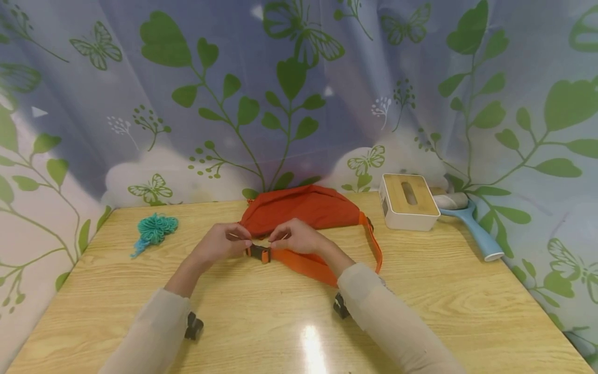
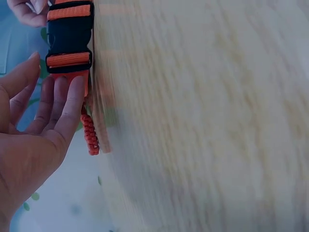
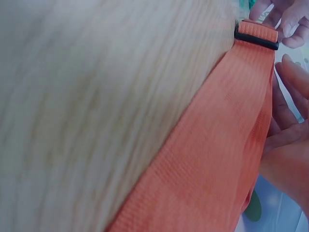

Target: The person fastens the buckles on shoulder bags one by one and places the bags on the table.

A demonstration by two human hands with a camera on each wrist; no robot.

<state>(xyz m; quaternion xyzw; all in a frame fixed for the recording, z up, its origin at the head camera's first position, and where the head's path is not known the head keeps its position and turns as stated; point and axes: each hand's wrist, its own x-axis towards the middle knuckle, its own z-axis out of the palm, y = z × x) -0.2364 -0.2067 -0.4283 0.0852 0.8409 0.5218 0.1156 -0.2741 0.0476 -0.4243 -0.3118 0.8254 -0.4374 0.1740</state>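
An orange-red waist bag (image 1: 301, 208) lies at the back of the table. Its orange strap (image 1: 303, 265) loops in front, joined by a black side-release buckle (image 1: 258, 253) whose two halves sit together. At the buckle's left end is my left hand (image 1: 224, 241); in the left wrist view its fingertips (image 2: 75, 87) touch the webbing, the thumb standing apart. My right hand (image 1: 299, 236) is just right of the buckle. Its fingers pass behind the strap in the right wrist view, partly hidden, with the thumb (image 3: 292, 72) off the webbing. A braided orange cord (image 2: 90, 134) hangs near the left hand.
A teal yarn bundle (image 1: 156, 228) lies at the left. Back right stands a white tissue box (image 1: 411, 222) with a wooden lid, beside a blue-handled lint roller (image 1: 481, 236). A patterned curtain (image 1: 224, 104) borders the table's back.
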